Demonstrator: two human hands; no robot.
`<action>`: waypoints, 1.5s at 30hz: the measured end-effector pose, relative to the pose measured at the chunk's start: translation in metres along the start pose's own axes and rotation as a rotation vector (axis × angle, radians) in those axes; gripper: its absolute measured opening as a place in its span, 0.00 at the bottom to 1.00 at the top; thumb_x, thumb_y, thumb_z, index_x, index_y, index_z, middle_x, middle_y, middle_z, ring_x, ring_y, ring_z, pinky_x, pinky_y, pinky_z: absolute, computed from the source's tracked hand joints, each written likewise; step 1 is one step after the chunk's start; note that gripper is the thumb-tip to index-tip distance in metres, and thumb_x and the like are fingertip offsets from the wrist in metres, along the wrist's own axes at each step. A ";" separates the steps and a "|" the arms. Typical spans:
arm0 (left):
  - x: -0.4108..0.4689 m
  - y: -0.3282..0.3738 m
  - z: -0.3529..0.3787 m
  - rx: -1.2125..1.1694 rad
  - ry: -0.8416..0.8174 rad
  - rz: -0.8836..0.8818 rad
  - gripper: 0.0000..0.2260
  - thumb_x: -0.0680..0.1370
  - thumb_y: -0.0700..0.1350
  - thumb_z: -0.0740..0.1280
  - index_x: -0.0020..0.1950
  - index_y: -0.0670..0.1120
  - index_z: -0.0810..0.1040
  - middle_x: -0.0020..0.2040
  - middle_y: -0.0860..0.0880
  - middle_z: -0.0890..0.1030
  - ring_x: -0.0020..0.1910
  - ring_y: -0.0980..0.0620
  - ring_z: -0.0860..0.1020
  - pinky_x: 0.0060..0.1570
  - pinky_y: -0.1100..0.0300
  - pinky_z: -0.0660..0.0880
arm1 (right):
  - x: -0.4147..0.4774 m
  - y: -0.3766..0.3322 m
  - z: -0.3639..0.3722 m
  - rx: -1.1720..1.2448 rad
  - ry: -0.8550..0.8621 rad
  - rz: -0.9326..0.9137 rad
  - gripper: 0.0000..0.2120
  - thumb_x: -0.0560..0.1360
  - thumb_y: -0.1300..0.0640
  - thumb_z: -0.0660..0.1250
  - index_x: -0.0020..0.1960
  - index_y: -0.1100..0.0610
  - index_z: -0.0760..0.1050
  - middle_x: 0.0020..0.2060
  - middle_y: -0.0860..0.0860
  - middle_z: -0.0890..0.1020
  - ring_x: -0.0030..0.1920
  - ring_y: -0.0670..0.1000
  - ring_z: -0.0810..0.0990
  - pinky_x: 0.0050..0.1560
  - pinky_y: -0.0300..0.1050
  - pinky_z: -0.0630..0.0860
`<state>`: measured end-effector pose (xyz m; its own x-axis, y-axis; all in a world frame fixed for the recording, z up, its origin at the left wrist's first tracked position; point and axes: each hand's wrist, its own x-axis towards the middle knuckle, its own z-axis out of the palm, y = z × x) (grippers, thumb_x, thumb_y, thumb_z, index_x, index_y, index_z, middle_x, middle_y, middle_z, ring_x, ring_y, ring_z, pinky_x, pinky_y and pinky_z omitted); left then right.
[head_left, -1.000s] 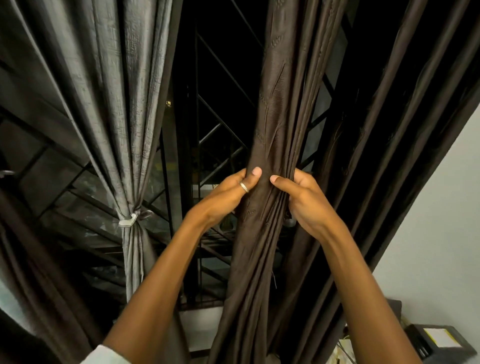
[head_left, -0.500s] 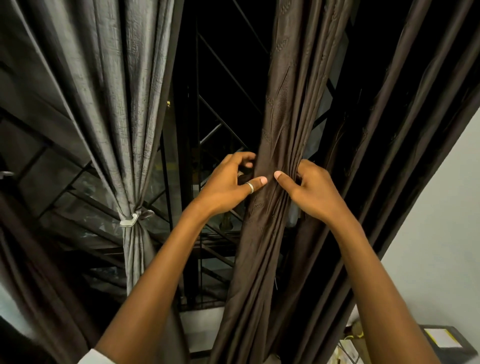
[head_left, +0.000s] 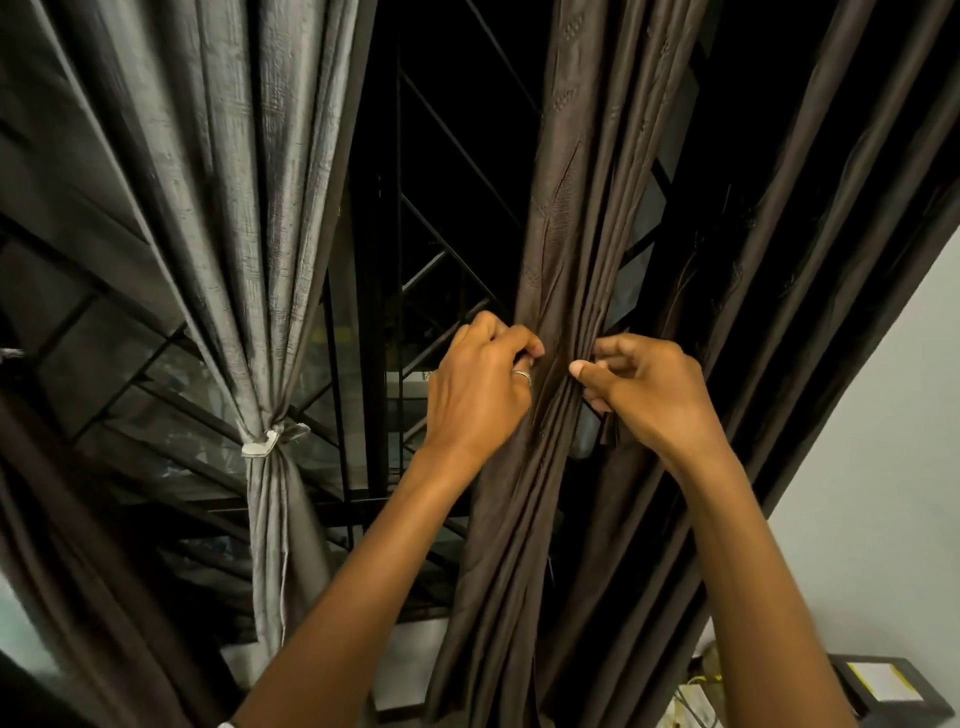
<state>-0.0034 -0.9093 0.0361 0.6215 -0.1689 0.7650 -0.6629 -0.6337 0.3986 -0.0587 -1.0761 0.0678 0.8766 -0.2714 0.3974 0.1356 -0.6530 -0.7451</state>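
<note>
- Curtain (head_left: 561, 234), brown, is hanging bunched before the grille (head_left: 387, 312), between both hands;
- left hand (head_left: 475, 395) is gripping its left folds, fingers curled;
- right hand (head_left: 649, 395) is pinching its right folds;
- grey drape (head_left: 223, 208) is hanging tied, well left.

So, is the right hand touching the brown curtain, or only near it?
Touching. The head view shows the right hand pinching the gathered brown curtain, thumb in front, fingers curled behind. The left hand grips the same bunch.
</note>
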 end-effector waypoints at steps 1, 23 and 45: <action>0.001 0.000 0.000 0.001 -0.006 -0.002 0.08 0.79 0.44 0.69 0.56 0.53 0.82 0.49 0.54 0.74 0.51 0.57 0.74 0.39 0.64 0.71 | -0.003 0.002 -0.001 0.062 0.014 0.027 0.11 0.76 0.54 0.75 0.57 0.56 0.82 0.41 0.47 0.85 0.39 0.44 0.86 0.47 0.42 0.85; 0.010 -0.008 -0.017 -0.505 -0.300 -0.258 0.06 0.81 0.45 0.66 0.53 0.52 0.83 0.50 0.56 0.82 0.48 0.62 0.80 0.46 0.67 0.74 | -0.035 -0.012 0.031 1.042 0.052 0.284 0.14 0.83 0.66 0.59 0.62 0.61 0.80 0.48 0.54 0.88 0.53 0.56 0.87 0.58 0.55 0.82; 0.023 0.003 -0.016 -0.408 -0.395 -0.169 0.17 0.81 0.62 0.60 0.41 0.56 0.83 0.42 0.54 0.79 0.43 0.59 0.78 0.45 0.62 0.73 | -0.043 -0.011 0.029 0.804 0.098 0.162 0.16 0.83 0.67 0.58 0.65 0.56 0.80 0.54 0.51 0.86 0.58 0.48 0.84 0.67 0.52 0.78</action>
<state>0.0020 -0.9029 0.0634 0.7889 -0.4088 0.4589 -0.5996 -0.3484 0.7204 -0.0840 -1.0367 0.0431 0.8744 -0.4036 0.2694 0.3327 0.0945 -0.9383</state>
